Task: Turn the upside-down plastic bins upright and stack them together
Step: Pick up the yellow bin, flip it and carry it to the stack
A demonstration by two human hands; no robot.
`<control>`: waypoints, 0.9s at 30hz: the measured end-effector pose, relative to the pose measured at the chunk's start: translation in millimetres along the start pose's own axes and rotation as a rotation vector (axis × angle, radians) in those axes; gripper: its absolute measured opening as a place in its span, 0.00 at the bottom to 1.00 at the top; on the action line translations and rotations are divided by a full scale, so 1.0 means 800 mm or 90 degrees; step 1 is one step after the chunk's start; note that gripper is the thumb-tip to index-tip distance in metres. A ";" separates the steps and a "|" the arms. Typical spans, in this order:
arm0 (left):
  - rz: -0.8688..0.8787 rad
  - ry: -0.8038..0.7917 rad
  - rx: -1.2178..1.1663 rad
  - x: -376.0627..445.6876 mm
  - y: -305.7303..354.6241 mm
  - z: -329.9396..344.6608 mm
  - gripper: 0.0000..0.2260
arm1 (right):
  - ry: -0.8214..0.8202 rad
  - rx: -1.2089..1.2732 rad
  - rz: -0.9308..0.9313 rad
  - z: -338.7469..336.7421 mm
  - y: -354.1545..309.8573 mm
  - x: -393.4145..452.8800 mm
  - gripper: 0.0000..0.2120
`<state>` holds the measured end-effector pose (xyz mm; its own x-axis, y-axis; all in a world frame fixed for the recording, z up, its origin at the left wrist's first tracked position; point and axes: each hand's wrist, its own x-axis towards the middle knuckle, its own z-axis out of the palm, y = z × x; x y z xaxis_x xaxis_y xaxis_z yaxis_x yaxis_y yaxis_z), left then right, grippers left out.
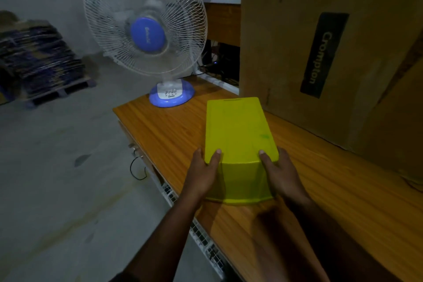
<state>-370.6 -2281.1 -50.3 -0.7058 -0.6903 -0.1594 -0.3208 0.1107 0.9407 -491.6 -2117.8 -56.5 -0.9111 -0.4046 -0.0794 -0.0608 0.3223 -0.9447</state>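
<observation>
Left thumb (pixel 216 155): I am seeing it lying flat on the upturned base of the yellow-green rectangular plastic bin (pixel 238 130); the other fingers are wrapping down that side wall, partly hidden.
Right thumb (pixel 265 158): I am seeing it pressing on the same base at the near right corner, the rest curling round the right wall.
Left hand (pixel 202 173): it is clasping the bin's near left corner.
Right hand (pixel 282 173): it is clasping the near right corner; both hands are equally close, one on each side.
Bin's place: it is sitting mouth-down on the orange-brown wooden tabletop (pixel 332 194), just in front of the tall brown cardboard box (pixel 332 52). I cannot tell whether its far corner is touching the box.
Long axis: it is running away from me, from my hands towards the white and blue table fan (pixel 146 30), which is standing left of the box.
Turning relation: I am judging that the bin lies straight ahead of the fingers, so a flip about its short axis looks natural, with the box leaving little room on the right.
Other bins: I am seeing none.
</observation>
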 end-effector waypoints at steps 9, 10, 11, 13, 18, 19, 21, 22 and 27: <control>-0.113 -0.020 -0.320 0.023 -0.021 -0.012 0.20 | 0.158 -0.058 -0.259 0.011 -0.048 -0.036 0.25; -0.143 -0.050 -0.417 0.022 -0.021 -0.012 0.18 | 0.167 -0.071 -0.321 0.008 -0.060 -0.039 0.23; -0.164 -0.068 -0.490 0.017 -0.022 -0.009 0.16 | 0.172 -0.091 -0.370 0.002 -0.070 -0.040 0.20; -0.208 -0.117 -0.583 0.014 -0.023 -0.002 0.17 | 0.240 -0.165 -0.404 0.000 -0.090 -0.044 0.16; -0.307 -0.156 -0.662 0.001 -0.041 0.037 0.19 | 0.408 -0.331 -0.182 -0.013 -0.103 -0.051 0.49; -0.314 -0.167 -0.658 -0.001 -0.039 0.045 0.18 | 0.400 -0.288 -0.143 -0.015 -0.097 -0.053 0.51; -0.296 -0.194 -0.670 0.000 -0.038 0.057 0.18 | 0.350 -0.171 -0.097 -0.012 -0.081 -0.050 0.47; -0.289 -0.219 -0.671 0.000 -0.034 0.062 0.17 | 0.321 -0.128 -0.086 -0.012 -0.073 -0.052 0.39; -0.264 -0.276 -0.576 0.005 -0.036 0.053 0.16 | 0.201 -0.048 -0.150 0.003 -0.060 -0.050 0.14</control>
<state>-391.4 -2256.5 -90.4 -0.8698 -0.2213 -0.4411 -0.1267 -0.7638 0.6330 -451.2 -2118.8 -9.0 -0.9485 -0.1955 0.2494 -0.3019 0.3185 -0.8986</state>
